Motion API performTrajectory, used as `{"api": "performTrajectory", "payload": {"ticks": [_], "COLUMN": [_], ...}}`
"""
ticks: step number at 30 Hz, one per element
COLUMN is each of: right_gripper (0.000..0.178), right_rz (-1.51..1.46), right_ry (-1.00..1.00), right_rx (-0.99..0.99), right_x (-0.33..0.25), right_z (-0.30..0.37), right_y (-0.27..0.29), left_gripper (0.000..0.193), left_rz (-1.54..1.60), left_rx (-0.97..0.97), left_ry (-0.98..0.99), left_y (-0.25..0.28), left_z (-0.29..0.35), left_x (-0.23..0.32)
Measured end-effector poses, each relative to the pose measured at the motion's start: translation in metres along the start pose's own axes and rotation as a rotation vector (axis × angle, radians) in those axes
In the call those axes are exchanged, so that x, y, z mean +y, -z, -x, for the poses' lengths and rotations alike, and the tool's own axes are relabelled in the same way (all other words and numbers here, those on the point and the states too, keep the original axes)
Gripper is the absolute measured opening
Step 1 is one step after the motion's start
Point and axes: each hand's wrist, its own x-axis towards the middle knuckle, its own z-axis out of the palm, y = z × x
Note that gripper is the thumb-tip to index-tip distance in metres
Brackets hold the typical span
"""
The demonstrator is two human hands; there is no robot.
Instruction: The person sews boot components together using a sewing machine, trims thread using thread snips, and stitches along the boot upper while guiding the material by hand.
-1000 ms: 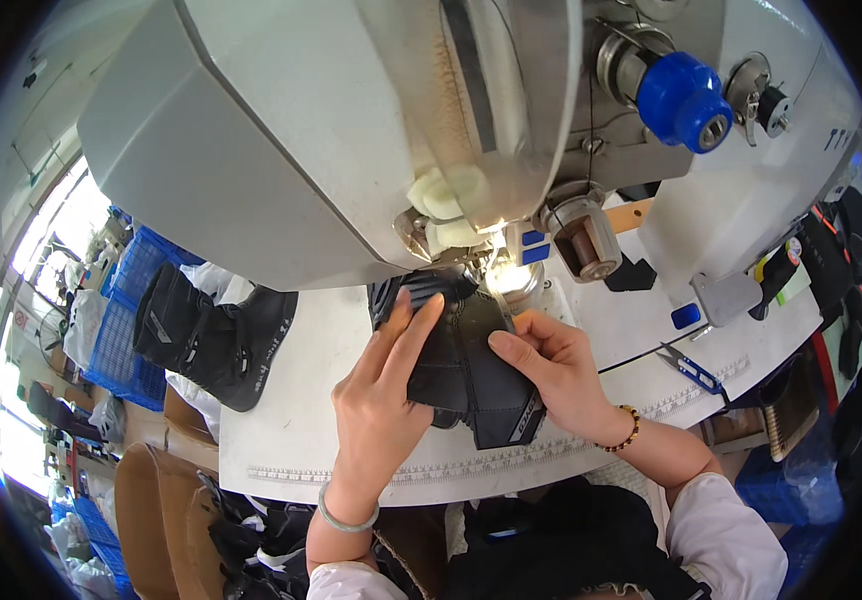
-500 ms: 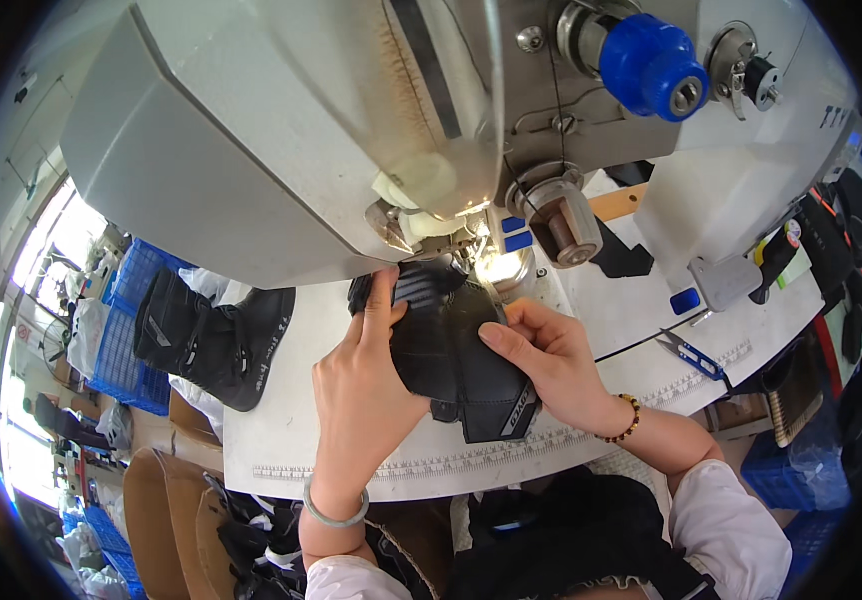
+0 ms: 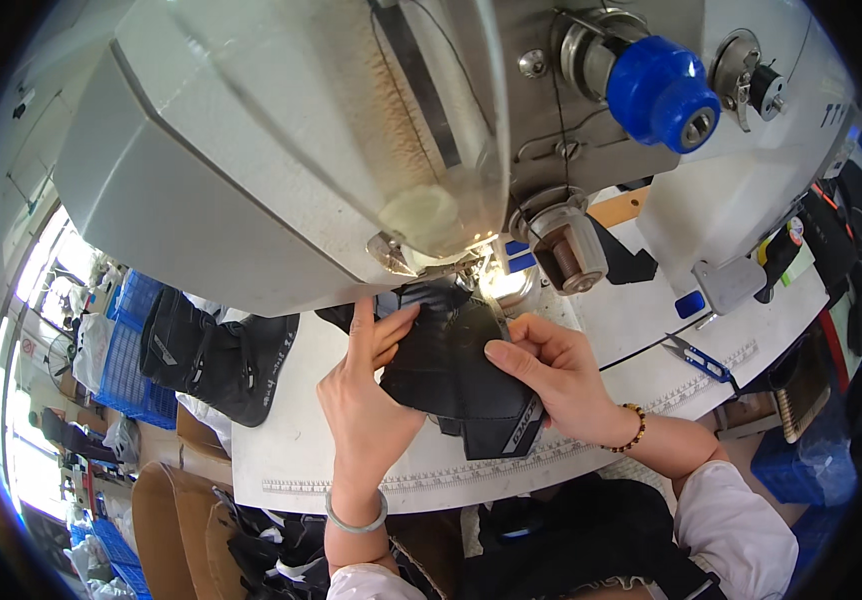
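A black shoe upper (image 3: 456, 365) with a light printed tag lies on the white table under the sewing machine's lit needle area (image 3: 481, 265). My left hand (image 3: 366, 390) is at its left side, index finger stretched toward the machine and the other fingers bent against the upper; its thumb is hidden. At the right edge, my right hand (image 3: 556, 375) pinches the upper between a thumb on top and fingers partly out of sight. The upper's far end runs in beneath the machine head (image 3: 221, 190).
Another black shoe upper (image 3: 216, 355) rests at the table's left edge. Blue thread snips (image 3: 699, 358) lie at the right, near a ruler strip (image 3: 391, 482) along the front edge. Blue crates (image 3: 136, 350) and a cardboard box (image 3: 171, 530) stand to the left. A blue knob (image 3: 661, 95) juts from the machine.
The view has shifted slightly, so most things sit lower. The held upper has turned a little, and my left hand's bent fingers now show more beside the outstretched index finger.
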Motion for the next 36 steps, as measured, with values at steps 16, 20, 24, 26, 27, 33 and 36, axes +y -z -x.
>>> {"api": "performTrajectory", "payload": {"ticks": [16, 20, 24, 26, 27, 33, 36], "right_gripper": [0.020, 0.019, 0.018, 0.018, 0.018, 0.013, 0.012], "right_rz": [-0.025, -0.053, -0.096, -0.212, -0.213, -0.209, -0.187], "right_ry": [-0.017, 0.047, 0.002, -0.024, -0.025, -0.011, 0.019], "right_rx": [-0.002, -0.035, -0.073, -0.032, -0.030, -0.051, -0.077], "right_x": [-0.005, -0.003, -0.001, 0.001, 0.001, 0.000, 0.000], "right_z": [-0.006, -0.007, -0.003, -0.001, 0.000, 0.001, -0.002], "right_y": [0.001, -0.002, -0.001, 0.000, 0.001, 0.007, 0.007], "left_gripper": [0.064, 0.049, 0.051, 0.050, 0.050, 0.049, 0.049], "left_rz": [-0.059, -0.111, -0.135, -0.185, -0.252, -0.159, -0.157], "left_rx": [-0.010, -0.091, 0.012, 0.042, 0.060, -0.111, -0.097], "left_ry": [0.026, -0.020, -0.152, -0.324, -0.482, -0.504, -0.509], "left_y": [0.005, 0.012, 0.008, 0.007, 0.006, 0.009, 0.007], "left_z": [-0.011, -0.018, -0.019, -0.021, -0.022, -0.021, -0.022], "left_x": [0.004, 0.000, -0.003, -0.006, -0.008, -0.008, -0.008]}}
